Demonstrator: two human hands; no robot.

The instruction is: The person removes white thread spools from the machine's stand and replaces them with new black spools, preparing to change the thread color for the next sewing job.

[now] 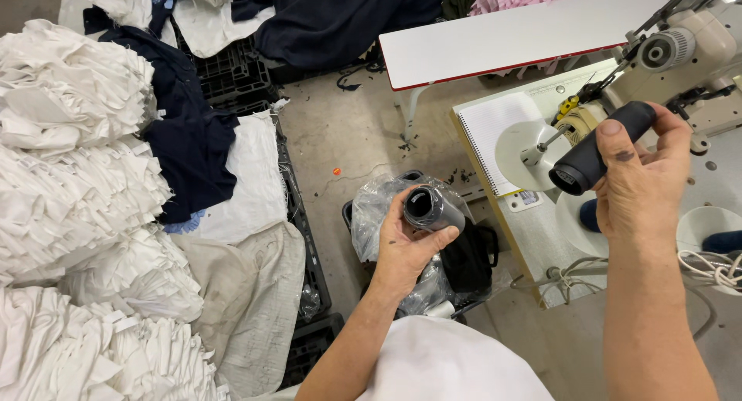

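At 6 o'clock a white-clad lap cuts off the near floor. Just beyond it, the left hand (406,246) rises on a bare forearm, its grip closed around a grey spool (433,208) wrapped in clear film, open dark end facing the camera. Behind it a black bag (471,258) and crinkled plastic (371,215) are partly hidden by the hand. At 3 o'clock the right hand (645,181) is lifted over the table (533,231), thumb on top, its grip closed around a black spool (599,150) tilted with its hollow end down-left. A spiral notebook (495,134) lies beyond. At 1 o'clock the sewing machine (688,53) runs off the frame. White fabric stacks (73,177) fill 9 o'clock.
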